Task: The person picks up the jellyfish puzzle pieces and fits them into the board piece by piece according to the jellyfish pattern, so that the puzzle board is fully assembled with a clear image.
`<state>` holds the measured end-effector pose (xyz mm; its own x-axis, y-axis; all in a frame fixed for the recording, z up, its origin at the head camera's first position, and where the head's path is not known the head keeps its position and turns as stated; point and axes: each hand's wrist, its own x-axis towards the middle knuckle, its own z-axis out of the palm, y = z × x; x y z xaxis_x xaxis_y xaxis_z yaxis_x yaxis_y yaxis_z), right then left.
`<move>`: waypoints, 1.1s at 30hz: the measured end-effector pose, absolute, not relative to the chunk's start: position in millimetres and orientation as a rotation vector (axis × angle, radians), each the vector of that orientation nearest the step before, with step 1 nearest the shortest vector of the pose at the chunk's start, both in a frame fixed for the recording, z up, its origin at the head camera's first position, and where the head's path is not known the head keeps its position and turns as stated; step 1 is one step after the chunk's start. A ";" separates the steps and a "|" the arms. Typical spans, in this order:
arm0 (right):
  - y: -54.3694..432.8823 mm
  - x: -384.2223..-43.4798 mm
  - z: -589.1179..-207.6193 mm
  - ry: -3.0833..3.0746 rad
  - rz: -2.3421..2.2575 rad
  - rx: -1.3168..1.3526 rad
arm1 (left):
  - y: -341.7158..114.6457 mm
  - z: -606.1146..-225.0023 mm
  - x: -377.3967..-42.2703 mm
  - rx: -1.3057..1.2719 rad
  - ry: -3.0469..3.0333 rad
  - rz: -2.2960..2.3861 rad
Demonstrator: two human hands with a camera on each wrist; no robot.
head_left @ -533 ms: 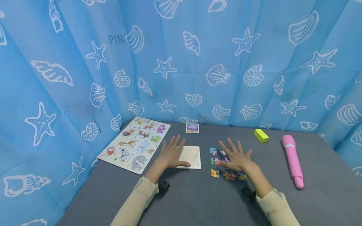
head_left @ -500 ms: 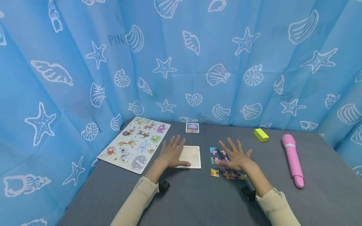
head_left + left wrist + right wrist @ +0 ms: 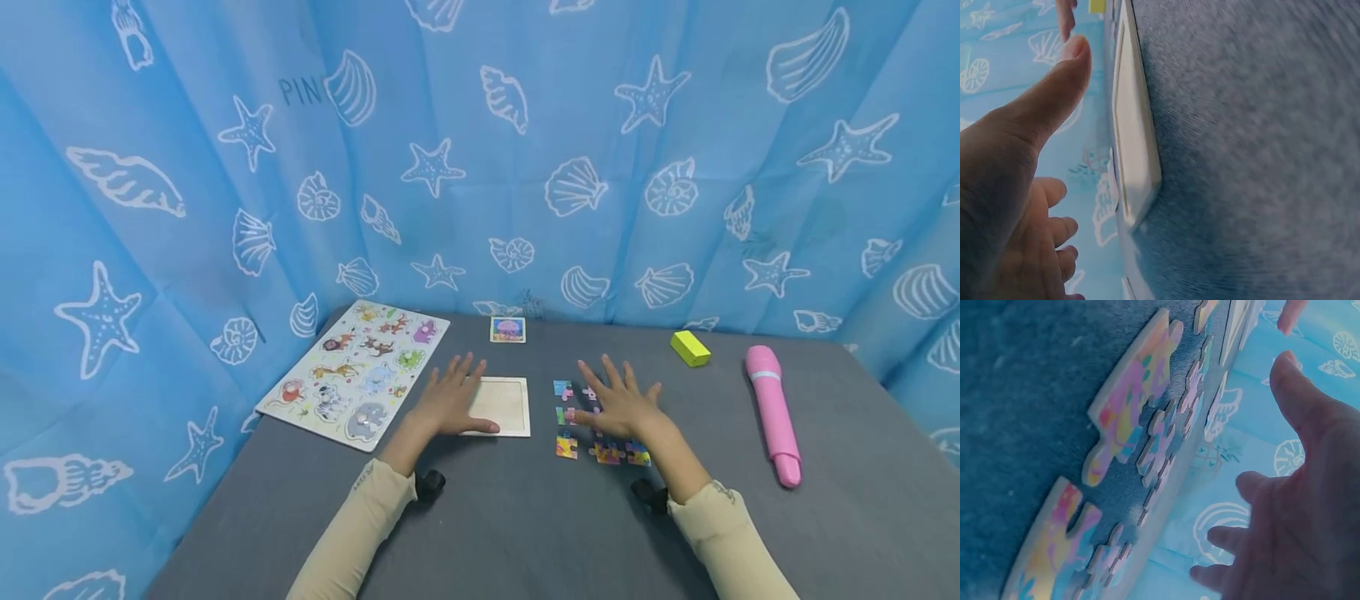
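Note:
My left hand (image 3: 447, 402) hovers palm down with fingers spread over the left part of a shallow wooden puzzle tray (image 3: 504, 408). Its thumb overlaps the tray's near edge in the head view. In the left wrist view, a gap shows between that hand (image 3: 1016, 169) and the tray (image 3: 1138, 134). My right hand (image 3: 624, 408), fingers also spread, hovers over several loose, colourful jigsaw pieces (image 3: 567, 447) and hides some of them. The right wrist view shows pieces (image 3: 1129, 400) lying flat on the cloth, apart from the hand (image 3: 1297, 481). Both hands hold nothing.
A white animal peg puzzle board (image 3: 311, 417) lies at the left. Behind the tray is a small picture card (image 3: 507, 330). A yellow block (image 3: 690, 348) and a pink microphone-like stick (image 3: 774, 417) lie right, on grey cloth (image 3: 510, 525). A blue shell-print curtain (image 3: 480, 183) hangs behind.
The head view has tilted slightly downward, so everything sits a little higher in it. Both hands keep their places over the tray and the jigsaw pieces.

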<state>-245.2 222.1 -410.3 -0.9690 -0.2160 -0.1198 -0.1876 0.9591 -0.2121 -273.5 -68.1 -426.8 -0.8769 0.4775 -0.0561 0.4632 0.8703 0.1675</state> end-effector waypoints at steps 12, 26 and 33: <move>217.9 -276.9 -426.6 3.152 -0.468 -0.543 | -90.9 -442.2 -282.8 0.800 2.710 0.591; 226.6 -302.7 -437.0 2.903 -0.959 -0.399 | -99.6 -447.2 -288.7 0.813 2.642 0.666; 228.3 -305.7 -442.0 2.893 -0.994 -0.350 | -94.2 -452.8 -287.1 0.816 2.656 0.662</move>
